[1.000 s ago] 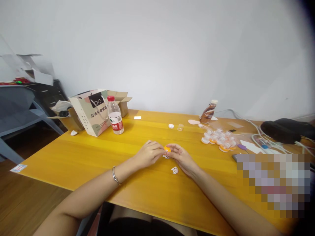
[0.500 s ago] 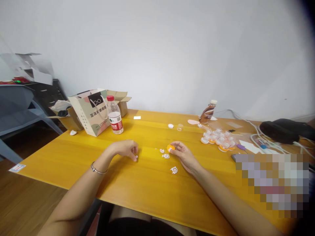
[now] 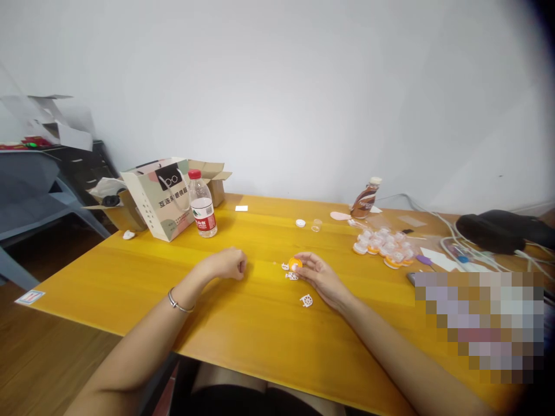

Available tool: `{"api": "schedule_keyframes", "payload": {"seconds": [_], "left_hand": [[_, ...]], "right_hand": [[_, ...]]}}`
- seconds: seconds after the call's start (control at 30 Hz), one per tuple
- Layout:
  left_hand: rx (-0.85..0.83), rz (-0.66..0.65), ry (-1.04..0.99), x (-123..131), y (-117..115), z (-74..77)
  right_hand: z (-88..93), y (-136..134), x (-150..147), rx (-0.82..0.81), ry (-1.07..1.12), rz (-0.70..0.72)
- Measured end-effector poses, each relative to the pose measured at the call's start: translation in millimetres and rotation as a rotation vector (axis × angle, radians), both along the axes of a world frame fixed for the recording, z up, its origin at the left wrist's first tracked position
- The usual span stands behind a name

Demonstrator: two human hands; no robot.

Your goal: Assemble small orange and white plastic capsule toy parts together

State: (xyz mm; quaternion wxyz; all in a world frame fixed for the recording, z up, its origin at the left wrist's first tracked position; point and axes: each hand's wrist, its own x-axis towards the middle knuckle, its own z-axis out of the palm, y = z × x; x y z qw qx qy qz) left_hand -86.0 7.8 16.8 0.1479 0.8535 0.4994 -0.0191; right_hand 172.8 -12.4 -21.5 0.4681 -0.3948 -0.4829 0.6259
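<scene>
My right hand (image 3: pixel 318 274) rests on the yellow table (image 3: pixel 243 323) and pinches a small orange round piece (image 3: pixel 295 264) at its fingertips. Small white cut-out pieces (image 3: pixel 291 276) lie just beside that hand, and another white piece (image 3: pixel 306 300) lies nearer to me. My left hand (image 3: pixel 228 264) sits on the table to the left, curled into a loose fist; whether anything is inside it does not show. A metal bangle (image 3: pixel 178 303) circles my left wrist.
A water bottle (image 3: pixel 202 205), a paper bag (image 3: pixel 158 196) and a cardboard box (image 3: pixel 215 173) stand at the back left. A brown drink bottle (image 3: pixel 365 199), a cluster of small orange-and-clear capsules (image 3: pixel 384 245), cables (image 3: pixel 455 240) and a black pouch (image 3: pixel 498 228) lie at the right.
My left hand left the orange piece and pulled back to the left, closing into a fist. My right hand kept the orange piece and stayed in place.
</scene>
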Motion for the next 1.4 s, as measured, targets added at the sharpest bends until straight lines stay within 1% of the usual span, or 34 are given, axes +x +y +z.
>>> {"api": "schedule_keyframes", "payload": {"seconds": [0.17, 0.27, 0.33, 0.43, 0.5, 0.57, 0.7, 0.8, 0.87, 0.97, 1.1, 1.3, 1.4], "left_hand": [[0.154, 0.024, -0.024, 11, -1, -4.8], [0.189, -0.042, -0.144, 18, -1, -7.1], [0.240, -0.089, -0.231, 22, -1, -7.5], [0.298, -0.071, -0.316, 24, -2, -6.4], [0.277, -0.048, -0.398, 26, -4, -5.1], [0.222, -0.049, -0.524, 30, -6, -4.8], [0.116, -0.033, -0.742, 44, -10, -10.2], [0.144, 0.008, -0.848, 58, -14, -17.5], [0.179, 0.013, -0.903, 64, -17, -21.0], [0.190, -0.017, -0.933, 69, -21, -21.9], [0.164, -0.034, -0.916, 72, -23, -20.7], [0.094, 0.074, -0.984, 76, -18, -27.1], [0.055, 0.098, -0.979, 77, -16, -29.0]], "right_hand": [[-3.0, 1, -1, 0.054, -0.075, -0.013], [-2.7, 0, -2, 0.090, -0.117, -0.033], [-0.9, -1, -3, 0.106, -0.133, -0.033], [1.7, -2, -3, 0.125, -0.143, -0.025], [2.1, -2, -3, 0.135, -0.146, -0.007], [1.4, -3, -4, 0.145, -0.146, 0.024], [0.5, -5, -7, 0.169, -0.161, 0.098], [2.3, -9, -10, 0.179, -0.197, 0.124], [3.3, -11, -12, 0.187, -0.206, 0.130], [2.8, -12, -14, 0.200, -0.198, 0.137], [1.1, -12, -15, 0.217, -0.229, 0.147], [-0.1, -14, -16, 0.244, -0.245, 0.142], [-1.6, -14, -17, 0.242, -0.241, 0.139]]}}
